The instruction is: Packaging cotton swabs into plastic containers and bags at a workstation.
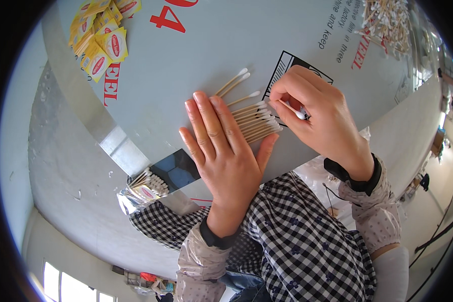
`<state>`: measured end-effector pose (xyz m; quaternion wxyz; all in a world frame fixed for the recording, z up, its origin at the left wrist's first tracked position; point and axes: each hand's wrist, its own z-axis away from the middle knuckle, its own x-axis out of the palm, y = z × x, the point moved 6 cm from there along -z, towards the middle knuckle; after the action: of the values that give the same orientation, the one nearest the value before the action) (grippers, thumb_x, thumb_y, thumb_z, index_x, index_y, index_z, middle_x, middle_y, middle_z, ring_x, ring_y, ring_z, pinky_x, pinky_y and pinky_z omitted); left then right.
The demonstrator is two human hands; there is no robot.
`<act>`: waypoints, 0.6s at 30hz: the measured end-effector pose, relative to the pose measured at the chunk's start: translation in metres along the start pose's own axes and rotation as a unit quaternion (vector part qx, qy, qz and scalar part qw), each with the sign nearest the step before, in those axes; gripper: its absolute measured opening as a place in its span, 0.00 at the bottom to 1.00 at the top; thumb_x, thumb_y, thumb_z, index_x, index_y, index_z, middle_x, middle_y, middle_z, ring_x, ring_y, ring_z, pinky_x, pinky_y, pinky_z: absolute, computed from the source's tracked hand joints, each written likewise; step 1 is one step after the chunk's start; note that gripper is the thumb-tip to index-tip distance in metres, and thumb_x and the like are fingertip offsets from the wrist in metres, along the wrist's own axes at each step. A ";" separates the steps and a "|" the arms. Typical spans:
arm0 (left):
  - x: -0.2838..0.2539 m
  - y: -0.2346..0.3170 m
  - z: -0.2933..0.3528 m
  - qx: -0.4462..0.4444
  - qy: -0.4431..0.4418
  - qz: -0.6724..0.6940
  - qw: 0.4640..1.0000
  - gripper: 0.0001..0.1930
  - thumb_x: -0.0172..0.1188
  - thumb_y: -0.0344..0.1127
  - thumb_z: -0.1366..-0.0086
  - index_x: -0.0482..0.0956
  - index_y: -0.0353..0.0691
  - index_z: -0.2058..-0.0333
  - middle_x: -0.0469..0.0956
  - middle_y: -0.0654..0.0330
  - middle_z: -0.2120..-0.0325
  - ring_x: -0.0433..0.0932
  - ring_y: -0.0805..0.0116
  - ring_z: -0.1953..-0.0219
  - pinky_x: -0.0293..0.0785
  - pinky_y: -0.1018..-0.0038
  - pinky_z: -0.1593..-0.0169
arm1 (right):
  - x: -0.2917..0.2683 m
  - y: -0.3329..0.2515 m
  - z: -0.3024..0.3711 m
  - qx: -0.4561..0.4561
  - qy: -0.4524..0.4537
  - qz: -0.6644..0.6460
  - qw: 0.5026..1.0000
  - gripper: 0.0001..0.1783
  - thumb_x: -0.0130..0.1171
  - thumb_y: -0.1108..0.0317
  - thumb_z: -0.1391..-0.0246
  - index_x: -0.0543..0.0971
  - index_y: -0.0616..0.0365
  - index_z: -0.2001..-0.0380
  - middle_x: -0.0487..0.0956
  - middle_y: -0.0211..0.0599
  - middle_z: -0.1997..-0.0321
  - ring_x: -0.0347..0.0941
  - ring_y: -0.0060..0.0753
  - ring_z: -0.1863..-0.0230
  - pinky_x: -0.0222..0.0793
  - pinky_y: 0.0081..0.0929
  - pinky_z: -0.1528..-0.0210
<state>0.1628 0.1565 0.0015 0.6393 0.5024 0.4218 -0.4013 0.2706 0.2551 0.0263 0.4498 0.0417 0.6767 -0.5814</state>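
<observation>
Pinches a single swab [288,106] in the fingers of the right hand [321,110] and lays the fingers of the left hand [226,158] straight over a row of swabs [259,123] on the grey bench [153,98]. Seems partway along: has the row mostly lined up, with a few looser swabs [230,82] just beyond and a heap of swabs [386,25] untouched at far right. Shows red and black print [172,21] across the bench, and red-oval labels on yellow packets [108,45] at far left and a clear bag [146,193] at near left.
</observation>
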 end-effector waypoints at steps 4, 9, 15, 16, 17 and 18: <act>0.001 0.000 -0.001 0.001 0.000 0.008 1.000 0.51 0.52 0.65 0.36 0.48 0.23 0.33 0.47 0.35 0.32 0.45 0.41 0.28 0.43 0.48 0.30 | 0.001 -0.001 0.000 -0.026 -0.016 0.004 1.000 0.10 0.63 0.80 0.55 0.71 0.57 0.72 0.72 0.32 0.74 0.72 0.36 0.76 0.67 0.29 0.75; 0.000 -0.001 0.000 -0.001 -0.003 0.010 1.000 0.52 0.53 0.65 0.36 0.47 0.22 0.33 0.47 0.35 0.32 0.44 0.40 0.28 0.43 0.48 0.30 | 0.004 -0.007 -0.002 -0.055 -0.043 0.042 0.997 0.11 0.63 0.83 0.56 0.76 0.59 0.70 0.75 0.31 0.71 0.73 0.28 0.75 0.70 0.21 0.73; 0.001 -0.001 0.000 -0.003 -0.004 0.014 1.000 0.52 0.53 0.65 0.37 0.47 0.23 0.33 0.46 0.34 0.32 0.44 0.40 0.28 0.42 0.48 0.30 | 0.008 -0.013 -0.002 -0.101 -0.024 0.121 0.987 0.13 0.64 0.83 0.60 0.73 0.58 0.72 0.73 0.30 0.74 0.72 0.28 0.79 0.69 0.23 0.78; 0.001 -0.001 0.000 -0.003 -0.004 0.014 1.000 0.52 0.53 0.65 0.37 0.47 0.23 0.33 0.46 0.34 0.32 0.44 0.40 0.28 0.42 0.48 0.30 | 0.008 -0.014 -0.002 -0.106 -0.019 0.120 0.987 0.13 0.63 0.83 0.61 0.72 0.58 0.72 0.72 0.30 0.74 0.72 0.28 0.79 0.68 0.23 0.78; 0.001 0.000 0.000 -0.002 -0.003 0.015 1.000 0.52 0.53 0.65 0.37 0.47 0.23 0.33 0.46 0.34 0.32 0.44 0.40 0.28 0.42 0.48 0.30 | 0.007 -0.014 -0.003 -0.111 -0.014 0.121 0.986 0.14 0.63 0.83 0.62 0.72 0.57 0.73 0.72 0.30 0.75 0.71 0.28 0.79 0.68 0.23 0.78; 0.001 0.000 0.000 -0.002 -0.004 0.015 1.000 0.52 0.53 0.65 0.37 0.47 0.23 0.33 0.46 0.34 0.31 0.44 0.40 0.28 0.42 0.48 0.30 | 0.007 -0.014 -0.004 -0.111 -0.014 0.120 0.986 0.14 0.63 0.83 0.62 0.72 0.57 0.73 0.72 0.30 0.75 0.71 0.28 0.79 0.68 0.23 0.78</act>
<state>0.1627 0.1566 0.0001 0.6476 0.5061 0.4126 -0.3928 0.2565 0.2505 0.0323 0.5278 0.0641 0.7206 -0.4451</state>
